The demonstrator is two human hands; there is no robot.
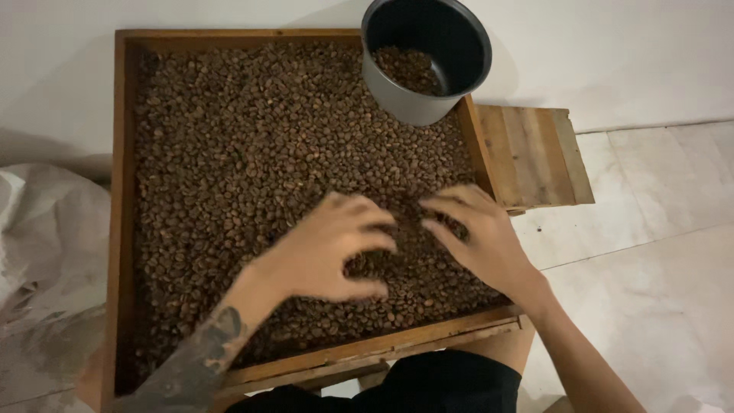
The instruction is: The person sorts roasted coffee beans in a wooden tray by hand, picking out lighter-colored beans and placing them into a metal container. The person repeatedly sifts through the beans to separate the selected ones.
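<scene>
Open room over the beans [252, 153] across the tray's left and far side. The pot [425, 57] blocks the far right corner, sitting on the rim. Tray walls [121, 191] fence every edge; both hands crowd the near right.

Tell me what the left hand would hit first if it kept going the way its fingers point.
The left hand points right across the coffee beans, so it would probably meet the right hand first; their fingertips are already close.
</scene>
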